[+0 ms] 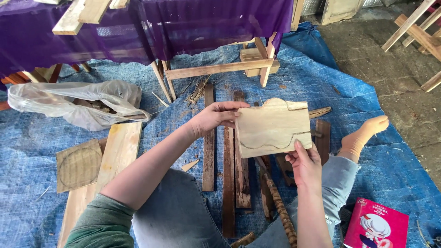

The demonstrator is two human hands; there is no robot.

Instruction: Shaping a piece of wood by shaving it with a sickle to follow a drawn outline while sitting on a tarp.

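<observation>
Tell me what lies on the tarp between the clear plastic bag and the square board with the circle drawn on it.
Only bare blue tarp between plastic bag and square board, in the head view.

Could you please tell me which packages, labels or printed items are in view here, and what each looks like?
Pink box: on the blue tarp at bottom right, beside the person's leg; rectangular, with a cartoon figure and white lettering.
Clear plastic bag: on the tarp at upper left; crumpled, with small dark pieces inside.
</observation>
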